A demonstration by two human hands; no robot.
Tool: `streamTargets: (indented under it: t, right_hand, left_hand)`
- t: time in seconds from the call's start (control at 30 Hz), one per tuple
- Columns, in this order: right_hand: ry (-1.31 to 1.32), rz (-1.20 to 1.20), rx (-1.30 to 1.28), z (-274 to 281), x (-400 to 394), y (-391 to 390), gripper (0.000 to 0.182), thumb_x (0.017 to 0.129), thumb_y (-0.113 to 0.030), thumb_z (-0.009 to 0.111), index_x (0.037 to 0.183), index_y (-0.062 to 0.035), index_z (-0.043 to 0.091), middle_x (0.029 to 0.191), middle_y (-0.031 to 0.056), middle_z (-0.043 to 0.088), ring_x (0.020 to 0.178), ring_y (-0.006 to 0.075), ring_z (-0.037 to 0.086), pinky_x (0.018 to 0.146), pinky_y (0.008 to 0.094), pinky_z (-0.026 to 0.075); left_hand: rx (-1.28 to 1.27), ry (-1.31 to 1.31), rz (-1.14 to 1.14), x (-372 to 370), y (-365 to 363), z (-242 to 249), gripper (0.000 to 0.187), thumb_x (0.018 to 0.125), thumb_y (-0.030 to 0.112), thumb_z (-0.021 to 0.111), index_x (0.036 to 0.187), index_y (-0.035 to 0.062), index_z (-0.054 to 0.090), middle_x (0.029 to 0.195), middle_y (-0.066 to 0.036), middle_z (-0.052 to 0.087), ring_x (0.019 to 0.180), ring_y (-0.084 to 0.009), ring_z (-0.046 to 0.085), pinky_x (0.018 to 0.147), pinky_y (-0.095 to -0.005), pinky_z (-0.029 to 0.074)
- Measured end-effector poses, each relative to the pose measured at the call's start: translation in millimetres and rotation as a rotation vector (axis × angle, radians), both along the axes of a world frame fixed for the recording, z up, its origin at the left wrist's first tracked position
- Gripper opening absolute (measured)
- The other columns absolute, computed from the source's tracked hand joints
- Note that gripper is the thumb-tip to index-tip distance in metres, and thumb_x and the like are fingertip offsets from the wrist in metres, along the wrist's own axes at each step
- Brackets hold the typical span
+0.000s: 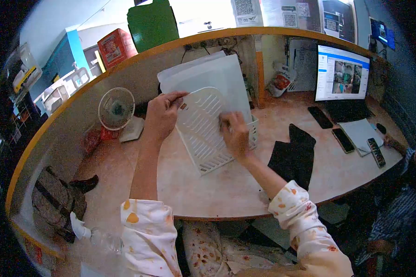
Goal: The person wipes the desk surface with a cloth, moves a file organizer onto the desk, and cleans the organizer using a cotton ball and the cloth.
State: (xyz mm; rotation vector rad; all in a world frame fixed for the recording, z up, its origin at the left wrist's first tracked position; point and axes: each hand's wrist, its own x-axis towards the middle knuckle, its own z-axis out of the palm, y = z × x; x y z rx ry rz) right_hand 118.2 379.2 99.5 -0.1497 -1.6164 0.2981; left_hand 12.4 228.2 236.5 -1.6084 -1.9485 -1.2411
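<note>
A white slotted plastic basket (pixel 203 138) stands tilted on the desk with its underside toward me. My left hand (pixel 162 113) grips its upper left rim. My right hand (pixel 235 134) presses on the basket's slatted bottom near the right side, fingers bent; whether it holds anything small I cannot tell. White sheets of paper (pixel 212 76) lean behind the basket.
A small white desk fan (pixel 117 108) stands to the left. A black cloth (pixel 295 154) lies to the right, then phones (pixel 343 140), a remote (pixel 376 151), a keyboard (pixel 348 110) and a lit monitor (pixel 342 74). A bag (pixel 55 201) and plastic bottle (pixel 99 237) sit at lower left. Another person's arm (pixel 395 144) is at far right.
</note>
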Motion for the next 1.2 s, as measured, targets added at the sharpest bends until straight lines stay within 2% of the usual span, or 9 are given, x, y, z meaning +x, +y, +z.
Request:
streamTargets:
  t: [0.07,0.17,0.27,0.5,0.57,0.77,1.0,1.07,1.2]
  right_hand:
    - [-0.119,-0.010,0.159,-30,3,-18,0.010,0.077,0.003,0.062,0.086,0.0001,0.059,0.082,0.0153,0.056,0.074,0.0298,0.059,0.061,0.0369,0.048]
    - [-0.244,0.214,0.345,-45,2,-28,0.011,0.075,0.003,0.062,0.085,-0.0002,0.058,0.082,0.0150,0.056,0.075,0.0311,0.058,0.062,0.0385,0.048]
    - [-0.104,0.120,0.167,-23,9,-22,0.012,0.075,0.002,0.064,0.085,-0.0010,0.058,0.083,0.0141,0.056,0.078,0.0311,0.057,0.065,0.0382,0.048]
    - [-0.154,0.137,0.186,-38,5,-31,0.014,0.075,0.001,0.065,0.087,-0.0006,0.058,0.084,0.0123,0.055,0.079,0.0294,0.057,0.068,0.0370,0.049]
    - [-0.130,0.146,0.148,-32,7,-35,0.016,0.074,0.002,0.065,0.087,-0.0004,0.058,0.084,0.0125,0.055,0.079,0.0291,0.057,0.068,0.0368,0.049]
    - [-0.128,0.172,0.285,15,-10,-47,0.022,0.074,-0.001,0.061,0.095,-0.0012,0.058,0.087,0.0126,0.055,0.081,0.0303,0.057,0.067,0.0367,0.051]
    - [-0.293,0.085,0.225,-56,13,-20,0.015,0.073,-0.002,0.061,0.088,-0.0034,0.060,0.085,0.0126,0.056,0.078,0.0304,0.058,0.065,0.0370,0.051]
    - [-0.311,0.077,0.243,-46,16,-20,0.012,0.073,-0.002,0.061,0.085,-0.0033,0.060,0.084,0.0126,0.056,0.078,0.0306,0.058,0.064,0.0373,0.051]
    - [-0.153,0.131,0.248,-4,0,-33,0.019,0.069,0.002,0.065,0.087,-0.0011,0.061,0.083,0.0115,0.056,0.078,0.0299,0.058,0.067,0.0369,0.050]
  left_hand:
    - [-0.001,-0.046,-0.019,-4,4,-3,0.020,0.087,0.007,0.054,0.102,0.0042,0.068,0.089,-0.016,0.066,0.076,-0.0188,0.065,0.069,-0.0301,0.049]
    - [-0.043,-0.109,-0.006,-3,4,-1,0.021,0.087,0.008,0.054,0.102,0.0054,0.068,0.087,-0.015,0.067,0.076,-0.0191,0.065,0.070,-0.0305,0.049]
    - [0.019,-0.017,0.021,-5,6,-5,0.021,0.087,0.007,0.054,0.102,0.0064,0.068,0.083,-0.014,0.067,0.075,-0.0199,0.066,0.069,-0.0306,0.049]
    - [0.022,-0.044,0.003,-3,7,-4,0.021,0.086,0.006,0.054,0.101,0.0059,0.068,0.084,-0.015,0.067,0.076,-0.0217,0.067,0.069,-0.0312,0.050]
    - [0.044,-0.046,-0.006,-1,7,-4,0.021,0.085,0.006,0.054,0.101,0.0054,0.068,0.084,-0.015,0.067,0.075,-0.0212,0.067,0.069,-0.0307,0.050]
    - [0.016,-0.023,0.015,-5,8,-4,0.020,0.086,0.008,0.055,0.101,0.0042,0.068,0.081,-0.015,0.067,0.074,-0.0198,0.067,0.068,-0.0306,0.050]
    - [0.019,-0.016,0.006,1,4,-2,0.020,0.087,0.008,0.054,0.102,0.0036,0.067,0.080,-0.014,0.068,0.074,-0.0163,0.066,0.067,-0.0297,0.049]
    - [0.021,-0.032,-0.013,0,6,-2,0.020,0.087,0.009,0.054,0.102,0.0037,0.067,0.081,-0.015,0.067,0.074,-0.0162,0.066,0.067,-0.0297,0.049]
    - [0.025,-0.050,-0.009,-5,8,-5,0.020,0.087,0.009,0.055,0.102,0.0048,0.067,0.084,-0.016,0.067,0.075,-0.0180,0.066,0.068,-0.0301,0.050]
